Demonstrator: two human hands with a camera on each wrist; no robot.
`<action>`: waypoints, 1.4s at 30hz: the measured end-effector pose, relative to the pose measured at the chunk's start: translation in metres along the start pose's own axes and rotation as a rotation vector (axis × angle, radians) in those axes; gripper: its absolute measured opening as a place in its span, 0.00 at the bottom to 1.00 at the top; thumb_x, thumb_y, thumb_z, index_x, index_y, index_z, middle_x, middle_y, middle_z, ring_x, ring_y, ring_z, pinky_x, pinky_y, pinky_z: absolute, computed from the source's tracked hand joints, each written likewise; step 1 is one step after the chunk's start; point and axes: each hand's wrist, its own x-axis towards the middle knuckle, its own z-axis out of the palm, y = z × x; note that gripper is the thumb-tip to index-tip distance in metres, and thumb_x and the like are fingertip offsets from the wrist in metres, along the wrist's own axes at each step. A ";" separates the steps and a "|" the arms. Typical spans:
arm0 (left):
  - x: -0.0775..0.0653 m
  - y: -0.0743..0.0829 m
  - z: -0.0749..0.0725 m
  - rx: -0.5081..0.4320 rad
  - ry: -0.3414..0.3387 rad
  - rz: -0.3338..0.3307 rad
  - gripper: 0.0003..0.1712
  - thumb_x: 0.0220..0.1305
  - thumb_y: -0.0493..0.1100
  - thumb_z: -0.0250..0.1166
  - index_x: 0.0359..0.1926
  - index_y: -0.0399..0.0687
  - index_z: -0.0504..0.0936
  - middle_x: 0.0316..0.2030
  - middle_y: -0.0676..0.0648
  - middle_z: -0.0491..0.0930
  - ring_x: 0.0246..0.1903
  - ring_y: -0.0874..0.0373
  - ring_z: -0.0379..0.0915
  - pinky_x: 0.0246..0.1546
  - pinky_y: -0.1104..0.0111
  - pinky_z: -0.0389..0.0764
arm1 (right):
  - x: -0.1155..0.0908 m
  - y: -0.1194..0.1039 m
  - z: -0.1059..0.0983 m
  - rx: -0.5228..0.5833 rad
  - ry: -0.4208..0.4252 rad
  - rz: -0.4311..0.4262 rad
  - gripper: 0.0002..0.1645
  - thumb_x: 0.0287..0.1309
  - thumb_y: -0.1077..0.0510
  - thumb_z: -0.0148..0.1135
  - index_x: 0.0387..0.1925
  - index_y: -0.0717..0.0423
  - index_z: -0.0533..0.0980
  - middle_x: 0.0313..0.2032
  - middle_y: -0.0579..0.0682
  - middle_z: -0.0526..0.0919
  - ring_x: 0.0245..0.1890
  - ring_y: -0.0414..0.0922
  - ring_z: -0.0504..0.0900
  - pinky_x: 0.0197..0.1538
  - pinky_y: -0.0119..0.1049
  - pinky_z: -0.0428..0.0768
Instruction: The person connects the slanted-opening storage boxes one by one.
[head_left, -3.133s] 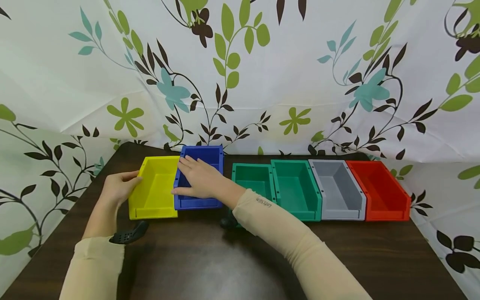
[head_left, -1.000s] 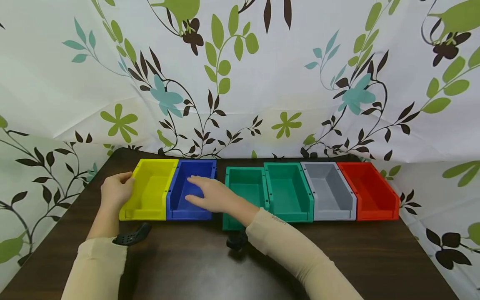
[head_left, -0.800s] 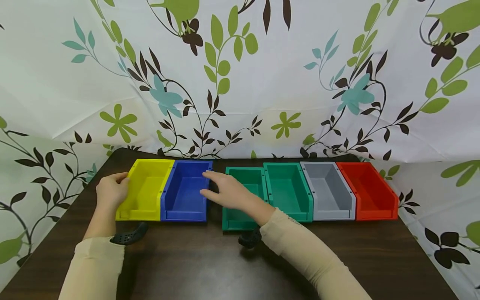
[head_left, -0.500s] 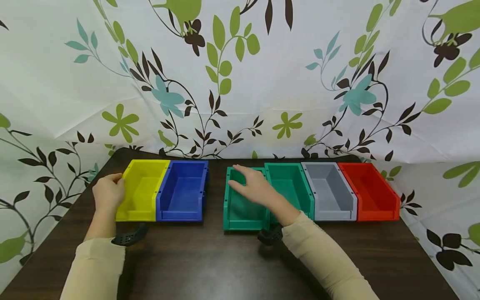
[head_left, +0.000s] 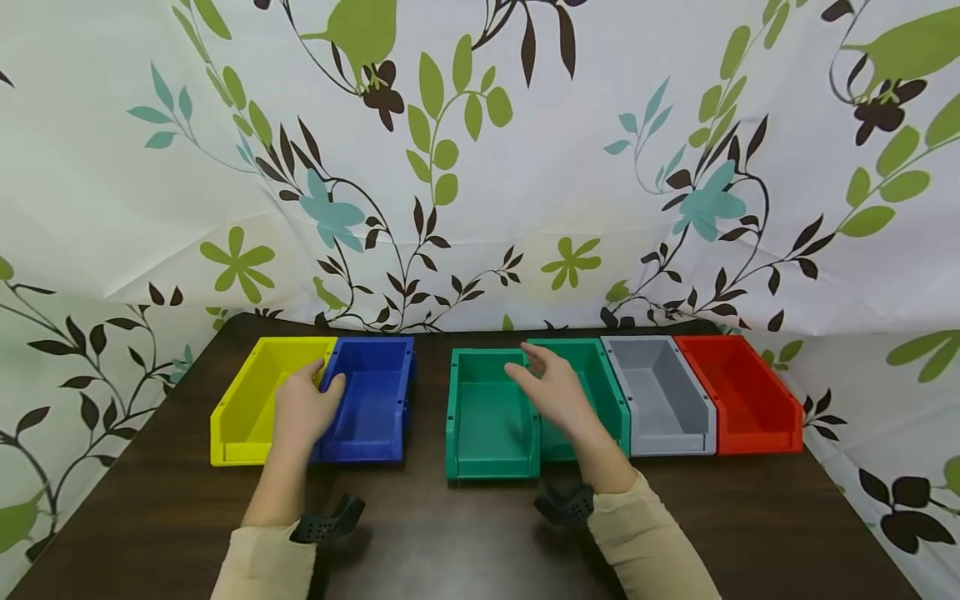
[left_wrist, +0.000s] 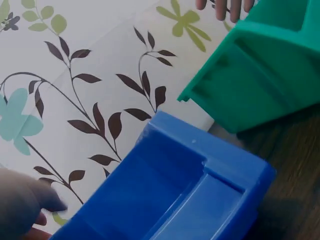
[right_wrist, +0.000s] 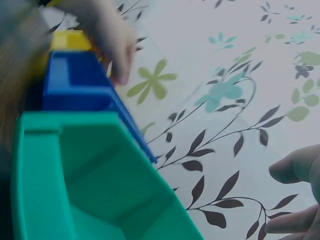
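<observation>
Before a leaf-print cloth (head_left: 592,92), a blue bin (head_left: 369,400) sits on the dark desk (head_left: 450,542), long axis running front to back, its left edge by the nearer left hand's grip (head_left: 302,410), parted and holding nothing. Open-topped and low-lipped, it adjoins a yellow bin (head_left: 255,400); the right hand's grip (head_left: 558,392), also parted, hovers by a green bin (head_left: 491,408).

Cannot read any text, label, brand, number or sign in the head view or in either wrist view.
</observation>
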 end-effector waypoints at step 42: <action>-0.001 -0.005 -0.007 -0.023 -0.098 -0.083 0.29 0.66 0.43 0.54 0.62 0.27 0.67 0.57 0.26 0.70 0.58 0.33 0.66 0.57 0.45 0.69 | 0.001 0.006 0.022 -0.210 -0.062 0.031 0.32 0.56 0.63 0.53 0.64 0.65 0.65 0.08 0.43 0.59 0.08 0.38 0.52 0.13 0.29 0.55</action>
